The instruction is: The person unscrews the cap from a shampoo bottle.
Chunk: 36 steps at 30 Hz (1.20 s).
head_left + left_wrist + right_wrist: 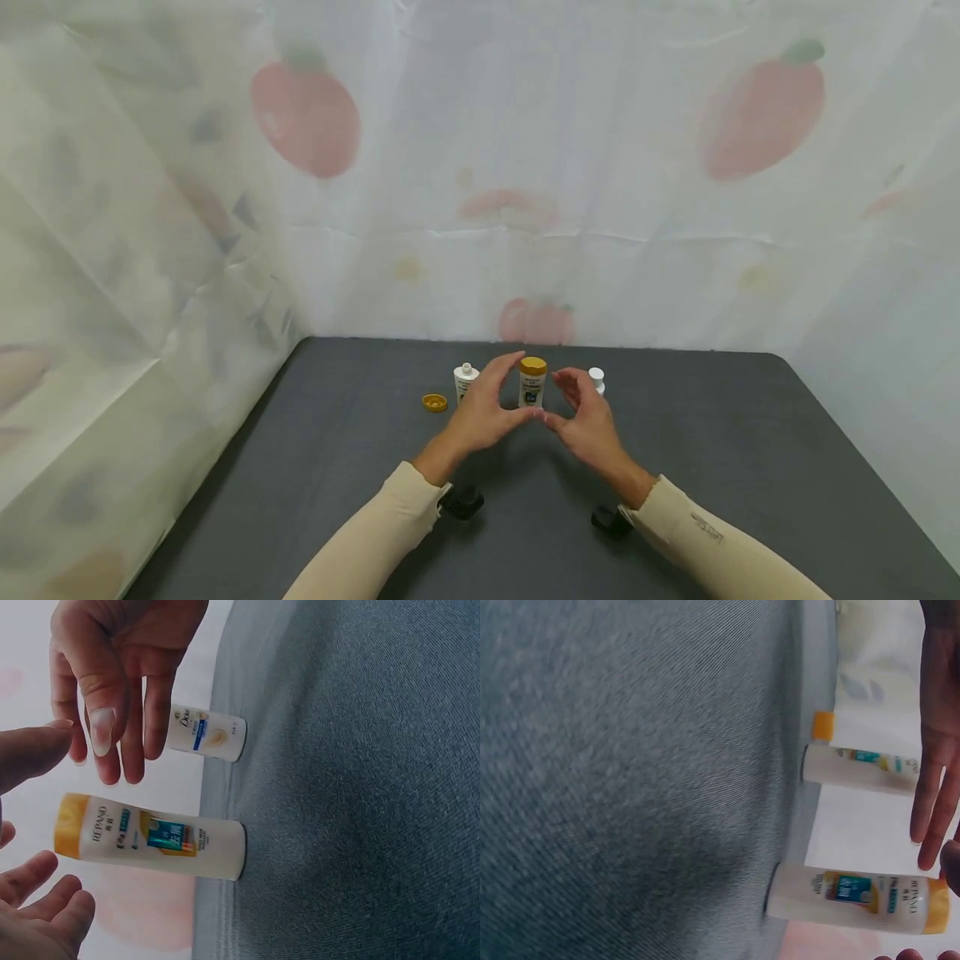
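The gold-capped bottle (532,387) is at the centre of the head frame, just below mid-height, between my two hands. Smooth off-white plastic body, slightly flattened, matte gold cap, printed label reading REPAND with a teal and yellow patch. It stands upright, long axis vertical, cap up, label facing me. In the left-wrist view it lies sideways in the frame, cap to the left, base to the right; in the right-wrist view it's at lower right, cap toward the right edge.

My left hand (482,408) and right hand (590,423) are both spread wide in loose C-shapes around it, gripping nothing. Thumb tips come close together in front of its base; can't tell if they touch.

Left of centre, a bare-necked bottle (464,380) of white plastic stands partly behind my left hand; the round, shallow gold lid (434,403) lies just beside it. Right of centre, partly behind my right hand, a white Dove bottle (214,735) stands upright. The worktop (712,442) is dark grey with a fine ribbed weave. Behind, a creased pale sheet (420,125) with faded red fruit prints. Cream sleeves (375,533) at the bottom.
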Available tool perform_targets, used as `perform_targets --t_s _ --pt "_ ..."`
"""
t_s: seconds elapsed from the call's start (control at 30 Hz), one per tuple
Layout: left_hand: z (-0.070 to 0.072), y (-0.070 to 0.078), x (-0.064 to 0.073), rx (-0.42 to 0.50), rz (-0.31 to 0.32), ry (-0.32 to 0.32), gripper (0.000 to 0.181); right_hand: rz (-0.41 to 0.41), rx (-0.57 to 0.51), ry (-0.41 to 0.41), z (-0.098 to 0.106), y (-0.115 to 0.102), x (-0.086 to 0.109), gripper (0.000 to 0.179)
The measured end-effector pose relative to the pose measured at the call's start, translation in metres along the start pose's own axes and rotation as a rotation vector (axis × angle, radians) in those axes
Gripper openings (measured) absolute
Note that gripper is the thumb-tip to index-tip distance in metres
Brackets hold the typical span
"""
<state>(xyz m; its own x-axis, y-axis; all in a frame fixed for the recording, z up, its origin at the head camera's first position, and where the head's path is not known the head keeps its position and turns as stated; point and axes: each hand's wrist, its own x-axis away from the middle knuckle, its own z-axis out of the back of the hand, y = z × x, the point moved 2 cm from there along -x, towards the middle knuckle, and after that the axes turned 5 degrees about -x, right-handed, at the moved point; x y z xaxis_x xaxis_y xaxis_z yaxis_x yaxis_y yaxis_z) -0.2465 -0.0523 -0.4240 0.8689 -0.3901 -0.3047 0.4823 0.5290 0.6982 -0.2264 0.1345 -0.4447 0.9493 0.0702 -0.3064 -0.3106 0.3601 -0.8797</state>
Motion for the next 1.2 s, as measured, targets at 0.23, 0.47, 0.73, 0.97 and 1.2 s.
perform_targets --t_s 0.23,0.47,0.73,0.97,1.2 --pt "-0.006 -0.007 -0.003 0.004 0.035 0.040 0.087 -0.067 -0.030 0.002 -0.008 0.011 -0.009 0.063" --pt "-0.017 -0.010 -0.006 0.093 0.067 0.062 0.092 -0.094 -0.099 0.011 -0.015 0.019 -0.017 0.061" --pt "-0.027 -0.013 -0.011 0.074 0.129 0.085 0.090 -0.097 -0.192 -0.002 -0.022 0.027 -0.026 0.057" --pt "-0.035 -0.014 -0.018 0.111 0.150 0.165 0.075 -0.089 -0.128 0.051 -0.028 0.031 -0.033 0.042" --pt "-0.039 -0.011 -0.024 0.127 0.134 0.262 0.051 -0.092 -0.131 0.072 -0.031 0.032 -0.035 0.036"
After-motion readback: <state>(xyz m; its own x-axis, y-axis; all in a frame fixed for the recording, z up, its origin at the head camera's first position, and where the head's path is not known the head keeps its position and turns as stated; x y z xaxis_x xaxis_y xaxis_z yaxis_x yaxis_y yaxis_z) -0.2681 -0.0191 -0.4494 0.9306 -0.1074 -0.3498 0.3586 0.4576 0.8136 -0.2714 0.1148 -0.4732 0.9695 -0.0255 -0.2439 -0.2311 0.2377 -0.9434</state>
